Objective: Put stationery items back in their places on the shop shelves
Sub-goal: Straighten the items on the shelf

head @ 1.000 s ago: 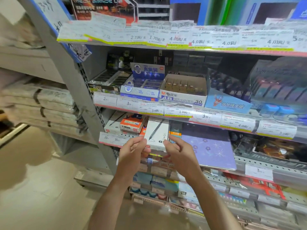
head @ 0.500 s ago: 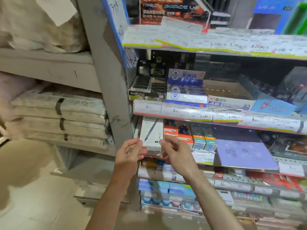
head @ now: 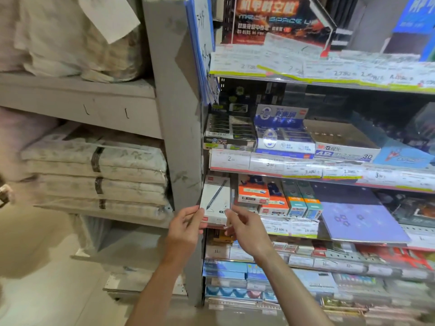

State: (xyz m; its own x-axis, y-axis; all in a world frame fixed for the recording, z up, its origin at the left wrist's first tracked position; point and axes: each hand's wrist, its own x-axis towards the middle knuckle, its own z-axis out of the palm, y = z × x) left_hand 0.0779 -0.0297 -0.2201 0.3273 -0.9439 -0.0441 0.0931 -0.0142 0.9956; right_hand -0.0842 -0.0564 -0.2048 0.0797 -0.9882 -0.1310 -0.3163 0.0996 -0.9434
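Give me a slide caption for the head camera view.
Both hands, left hand and right hand, hold a white pen box at the shelf's left end.

You see a white box [head: 215,200] printed with a dark pen, orange-and-white cartons [head: 253,193] beside it (one purple flower-dotted notebook [head: 357,220]).

two bare forearms, sleeveless, no rings or watch
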